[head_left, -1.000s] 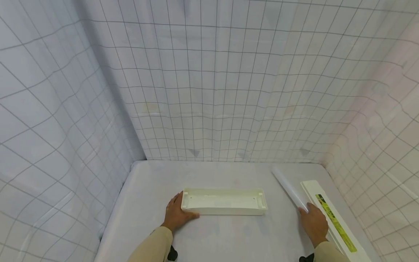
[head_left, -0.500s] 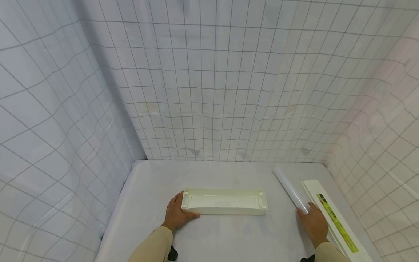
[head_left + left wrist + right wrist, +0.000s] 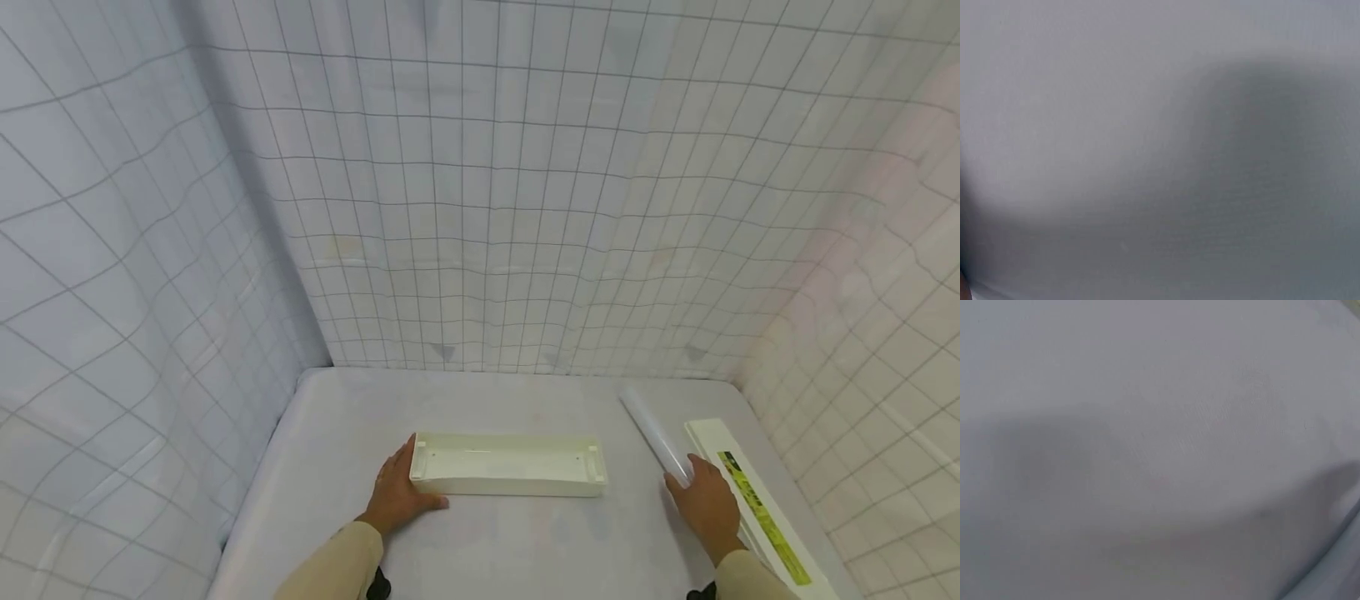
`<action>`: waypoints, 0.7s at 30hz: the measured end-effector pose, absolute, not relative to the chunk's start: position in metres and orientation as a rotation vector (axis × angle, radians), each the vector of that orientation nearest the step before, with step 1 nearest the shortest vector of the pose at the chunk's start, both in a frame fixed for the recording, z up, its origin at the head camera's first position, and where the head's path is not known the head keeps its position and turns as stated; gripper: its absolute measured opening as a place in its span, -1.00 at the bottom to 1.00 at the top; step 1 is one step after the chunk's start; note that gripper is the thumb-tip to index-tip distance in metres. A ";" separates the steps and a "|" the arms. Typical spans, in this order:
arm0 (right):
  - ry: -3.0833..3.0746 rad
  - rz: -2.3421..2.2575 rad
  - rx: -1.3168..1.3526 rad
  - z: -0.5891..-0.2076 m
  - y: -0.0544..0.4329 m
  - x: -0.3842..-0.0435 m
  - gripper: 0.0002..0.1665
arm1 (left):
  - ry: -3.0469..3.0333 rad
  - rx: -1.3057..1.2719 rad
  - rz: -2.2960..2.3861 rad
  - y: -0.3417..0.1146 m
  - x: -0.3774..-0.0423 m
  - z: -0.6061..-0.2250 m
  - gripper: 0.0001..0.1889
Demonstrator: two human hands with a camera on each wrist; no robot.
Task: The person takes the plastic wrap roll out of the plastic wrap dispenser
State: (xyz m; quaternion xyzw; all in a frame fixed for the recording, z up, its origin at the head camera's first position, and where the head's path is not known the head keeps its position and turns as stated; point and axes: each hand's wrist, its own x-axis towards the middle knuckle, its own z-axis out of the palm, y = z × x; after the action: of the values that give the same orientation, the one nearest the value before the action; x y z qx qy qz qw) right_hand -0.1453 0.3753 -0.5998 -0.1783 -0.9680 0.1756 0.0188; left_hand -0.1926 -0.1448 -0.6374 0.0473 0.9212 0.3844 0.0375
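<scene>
In the head view, a long cream-white open plastic box [image 3: 508, 468] lies on the table with its hollow side up. My left hand [image 3: 399, 496] holds its left end, thumb along the front side and fingers behind the end. To the right, my right hand [image 3: 705, 506] grips the near end of a smooth whitish translucent tube [image 3: 656, 435], which slants away toward the back; the gripped end is hidden by the hand. Both wrist views show mostly shadowed tabletop, and the grips cannot be made out there.
A long white panel [image 3: 703, 433] with a yellow-green label [image 3: 765, 518] lies slanted at the table's right, beside the right hand. White grid-patterned curtains [image 3: 487, 208] close in the white-covered table [image 3: 360, 400] at the back and both sides.
My right hand has shifted slightly left with the tube. The view has tilted a little. My left hand keeps its hold on the box.
</scene>
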 end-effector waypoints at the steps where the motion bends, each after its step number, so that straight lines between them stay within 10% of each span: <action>1: -3.000 0.535 -0.520 -0.599 0.376 -0.146 -0.15 | 2.837 0.180 1.163 -0.147 -0.192 -0.636 0.40; 21: -2.941 0.383 -0.233 -0.564 0.411 -0.153 -0.23 | 3.066 0.685 0.413 -0.238 -0.216 -0.599 0.11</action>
State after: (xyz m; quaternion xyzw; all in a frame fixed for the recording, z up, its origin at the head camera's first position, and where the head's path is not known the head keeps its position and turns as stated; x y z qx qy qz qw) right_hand -0.1527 0.4109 -0.5640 -0.0781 -0.9851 0.1284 0.0831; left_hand -0.2162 -0.2381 -0.5994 0.2163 0.9675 0.1304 -0.0136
